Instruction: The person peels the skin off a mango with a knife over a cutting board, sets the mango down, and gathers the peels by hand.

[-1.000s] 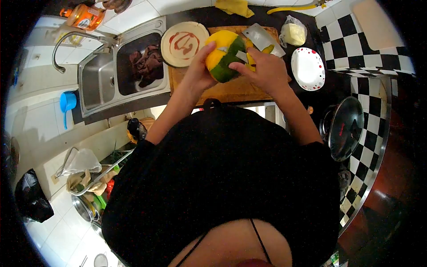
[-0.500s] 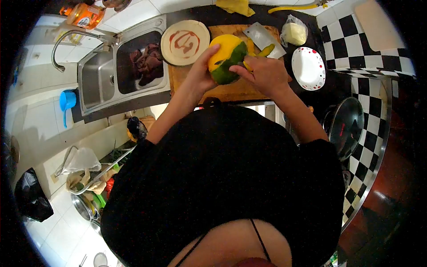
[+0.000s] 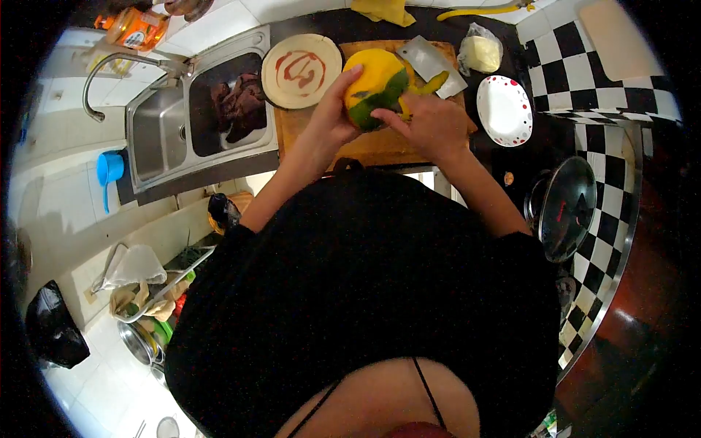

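Observation:
My left hand (image 3: pixel 334 109) is wrapped round the left side of a large, partly peeled fruit (image 3: pixel 371 71), holding it above the wooden cutting board (image 3: pixel 391 150). Bare yellow-orange flesh shows on its upper left, and dark green skin remains lower down and at the right. My right hand (image 3: pixel 437 125) is closed against the fruit's right side, thumb stretched towards the green skin; whatever tool it grips is hidden by the fingers. Yellow-green peel (image 3: pixel 436 82) lies just beyond those fingers. Behind it, a broad-bladed cleaver (image 3: pixel 429 60) rests on the board.
Left of the board are a round cream plate (image 3: pixel 285 91) with brown marks and a double sink (image 3: pixel 162 139) holding dark cloth (image 3: pixel 244 109). To the right stand a red-spotted white plate (image 3: pixel 504 109), a bagged pale block (image 3: pixel 482 54) and a glass-lidded pan (image 3: pixel 569 208).
The fruit has turned slightly in my left hand, and less green skin shows on its lower side. My right hand has shifted a little left and down along it.

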Motion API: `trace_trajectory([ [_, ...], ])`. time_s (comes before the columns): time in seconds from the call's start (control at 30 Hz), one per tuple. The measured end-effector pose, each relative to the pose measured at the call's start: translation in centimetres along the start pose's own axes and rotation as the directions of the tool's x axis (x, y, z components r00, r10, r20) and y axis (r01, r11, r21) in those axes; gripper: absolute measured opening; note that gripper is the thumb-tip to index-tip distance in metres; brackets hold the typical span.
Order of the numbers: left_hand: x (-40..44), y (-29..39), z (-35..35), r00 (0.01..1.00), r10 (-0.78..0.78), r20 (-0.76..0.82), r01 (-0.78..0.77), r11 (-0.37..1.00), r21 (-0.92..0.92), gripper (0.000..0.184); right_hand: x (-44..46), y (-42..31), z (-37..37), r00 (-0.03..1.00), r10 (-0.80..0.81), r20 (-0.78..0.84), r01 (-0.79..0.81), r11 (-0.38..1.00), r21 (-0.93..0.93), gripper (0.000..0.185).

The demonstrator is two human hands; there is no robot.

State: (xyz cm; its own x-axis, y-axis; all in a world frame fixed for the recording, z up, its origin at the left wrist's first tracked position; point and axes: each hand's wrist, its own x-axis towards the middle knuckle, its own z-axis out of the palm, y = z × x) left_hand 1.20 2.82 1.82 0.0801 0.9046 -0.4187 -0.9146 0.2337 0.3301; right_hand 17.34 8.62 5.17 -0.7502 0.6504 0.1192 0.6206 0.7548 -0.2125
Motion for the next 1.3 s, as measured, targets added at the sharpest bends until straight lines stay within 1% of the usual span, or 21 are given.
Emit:
trace_trajectory([
  [0.07,0.1,0.1,0.4,0.998,0.042,0.044,-0.043,0.999,0.02,0.05,0.6,-0.1,-1.0,0.986,0.043,-0.161,-0.03,0.996,0.08,0.062],
  [0.17,0.5,0.4,1.0,0.995,0.084,0.047,-0.086,0.996,0.039,0.046,0.9,0.3,-0.4,0.986,0.023,-0.164,-0.013,0.998,0.06,0.061],
  [0.3,0.3,0.0,0.8,0.998,0.054,0.032,-0.054,0.999,0.001,0.045,0.5,0.4,0.2,0.99,0.002,-0.142,0.008,0.997,0.073,0.06],
  [0.37,0.2,-0.1,0.8,0.999,0.035,-0.004,-0.035,0.999,0.036,0.045,0.1,0.1,0.2,0.998,0.017,-0.052,-0.016,1.0,0.022,0.06],
  [0.4,0.2,-0.1,0.7,0.999,0.034,-0.003,-0.034,0.999,0.036,0.045,0.1,0.2,0.3,0.998,0.019,-0.052,-0.017,1.0,0.021,0.06],
  [0.47,0.0,-0.1,0.5,1.0,0.001,0.002,-0.001,1.0,-0.004,0.044,0.1,0.6,0.6,0.989,-0.057,-0.14,0.067,0.995,0.069,0.059],
  [0.5,0.1,0.0,0.2,1.0,0.003,0.001,-0.003,1.0,-0.004,0.044,0.2,1.1,0.5,0.988,-0.059,-0.14,0.069,0.995,0.07,0.059],
  [0.57,0.4,0.2,-0.3,0.998,0.027,0.058,-0.031,0.997,0.075,0.044,0.9,2.4,0.0,0.987,-0.147,-0.065,0.151,0.987,0.055,0.058],
  [0.6,0.2,0.4,-0.1,0.998,0.028,0.06,-0.033,0.997,0.075,0.044,1.1,2.9,-0.3,0.987,-0.148,-0.066,0.152,0.987,0.054,0.058],
  [0.67,-0.4,0.8,0.3,0.992,-0.007,0.126,-0.005,0.995,0.099,0.045,1.6,3.6,-0.7,0.962,-0.271,-0.027,0.271,0.962,-0.003,0.058],
  [0.7,-0.4,0.8,0.1,0.992,-0.01,0.124,-0.002,0.995,0.098,0.045,1.8,3.8,-0.9,0.963,-0.269,-0.025,0.269,0.963,-0.002,0.058],
  [0.77,-0.1,0.8,-0.1,0.989,-0.011,0.149,-0.001,0.997,0.081,0.047,2.5,4.1,-1.3,0.92,-0.371,-0.126,0.376,0.926,0.023,0.059],
  [0.8,-0.2,0.9,0.1,0.989,-0.011,0.148,-0.001,0.997,0.08,0.047,2.7,4.2,-1.4,0.92,-0.372,-0.125,0.377,0.926,0.023,0.059],
  [0.87,-0.6,0.9,1.0,0.99,0.023,0.142,-0.037,0.994,0.101,0.047,3.1,4.4,-1.5,0.912,-0.401,-0.082,0.399,0.916,-0.036,0.058],
  [1.0,-0.1,0.6,0.8,0.992,0.05,0.113,-0.057,0.996,0.064,0.047,2.7,3.6,-2.2,0.936,-0.35,-0.03,0.35,0.937,-0.013,0.053],
  [1.07,0.1,0.7,0.5,0.991,0.102,0.087,-0.108,0.992,0.063,0.046,2.2,2.6,-2.7,0.965,-0.255,-0.062,0.255,0.967,-0.015,0.056],
  [1.1,0.2,0.8,0.4,0.991,0.102,0.087,-0.108,0.992,0.063,0.046,2.0,2.4,-2.6,0.965,-0.255,-0.062,0.255,0.967,-0.015,0.056],
  [1.17,0.4,0.9,0.3,0.99,0.117,0.078,-0.12,0.992,0.034,0.045,1.5,2.1,-2.2,0.985,-0.135,-0.11,0.134,0.991,-0.021,0.061],
  [1.3,0.3,0.6,0.4,0.991,0.104,0.081,-0.105,0.995,-0.001,0.045,1.1,0.7,-2.9,0.992,-0.103,-0.068,0.104,0.994,0.014,0.063],
])
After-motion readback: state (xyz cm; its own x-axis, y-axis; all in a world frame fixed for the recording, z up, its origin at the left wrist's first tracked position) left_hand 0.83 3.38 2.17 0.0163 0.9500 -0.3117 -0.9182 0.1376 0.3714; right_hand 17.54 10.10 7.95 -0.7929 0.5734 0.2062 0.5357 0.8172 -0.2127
